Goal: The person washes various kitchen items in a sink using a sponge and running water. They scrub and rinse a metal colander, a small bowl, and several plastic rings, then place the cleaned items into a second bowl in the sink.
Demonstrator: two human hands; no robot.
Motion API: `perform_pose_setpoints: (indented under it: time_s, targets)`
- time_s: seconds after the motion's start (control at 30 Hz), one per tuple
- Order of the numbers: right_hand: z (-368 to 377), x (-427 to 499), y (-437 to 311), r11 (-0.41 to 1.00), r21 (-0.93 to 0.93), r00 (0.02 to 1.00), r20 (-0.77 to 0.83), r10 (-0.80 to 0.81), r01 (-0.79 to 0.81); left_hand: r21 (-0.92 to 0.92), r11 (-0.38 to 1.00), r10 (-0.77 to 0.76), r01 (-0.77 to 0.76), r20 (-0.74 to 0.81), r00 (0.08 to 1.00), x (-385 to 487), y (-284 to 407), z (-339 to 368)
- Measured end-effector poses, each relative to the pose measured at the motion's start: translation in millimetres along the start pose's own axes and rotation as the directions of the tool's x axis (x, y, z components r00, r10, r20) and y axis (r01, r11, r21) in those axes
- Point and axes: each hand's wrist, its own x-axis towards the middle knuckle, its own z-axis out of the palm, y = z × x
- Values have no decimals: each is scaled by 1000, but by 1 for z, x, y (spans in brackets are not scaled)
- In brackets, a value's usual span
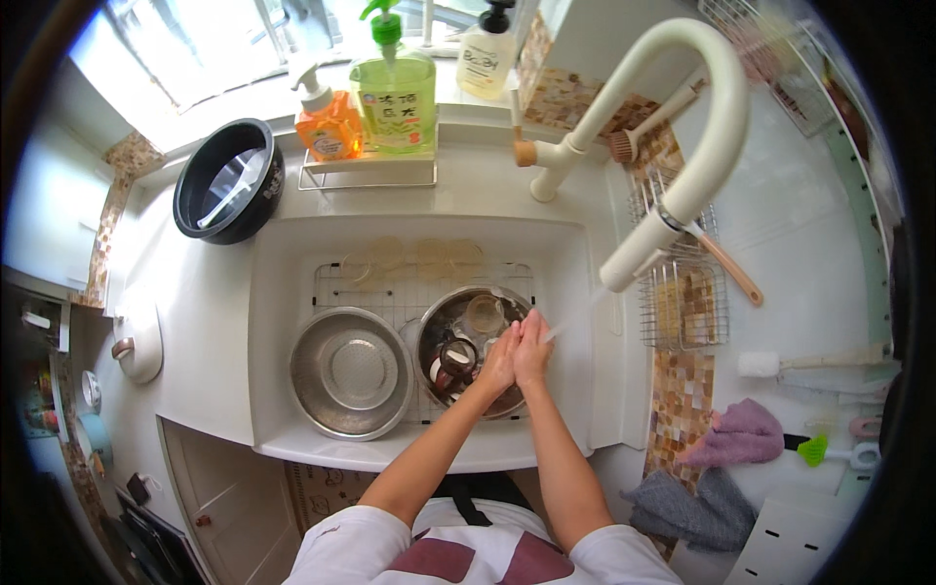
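Observation:
My left hand (499,363) and my right hand (533,354) meet palm to palm, fingers stretched out, with no object visible in them. A thin stream of water (578,316) from the cream pull-out faucet (635,256) runs onto my right hand. Below both hands is a round metal bowl (425,322) on the sink's right side. Inside it lie several wet items, among them a dark brown translucent cup (458,356) and a clear round lid or dish (485,314). My forearms and hands cover part of that bowl.
A metal basin (307,387) with a perforated inset stands left in the white sink (559,248), on a wire rack (329,278). Clear round discs (431,256) lie along the back. Behind are a black pot (194,219), an orange soap bottle (329,131) and a green detergent bottle (395,102).

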Motion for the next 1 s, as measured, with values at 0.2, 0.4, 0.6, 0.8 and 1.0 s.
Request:
perform_pose_setpoints:
  time_s: [0.2,0.4,0.6,0.8,1.0]
  targets:
    - [27,9,48,1000,-8,960,281,-9,12,-206,976,-94,76,-81,992,-17,7,-54]
    - [53,-21,65,594,-558,635,766,100,580,-399,915,-162,59,-231,959,-34,51,-134]
    - [-1,-45,28,380,-799,771,578,268,467,153,982,-24,108,-468,883,-41,33,-229]
    - [-48,-45,35,166,-899,900,424,103,405,628,602,-69,493,-574,816,-42,-19,-289]
    - [-35,-54,54,307,-767,826,516,-228,564,678,616,36,402,-534,845,-28,-64,-312]
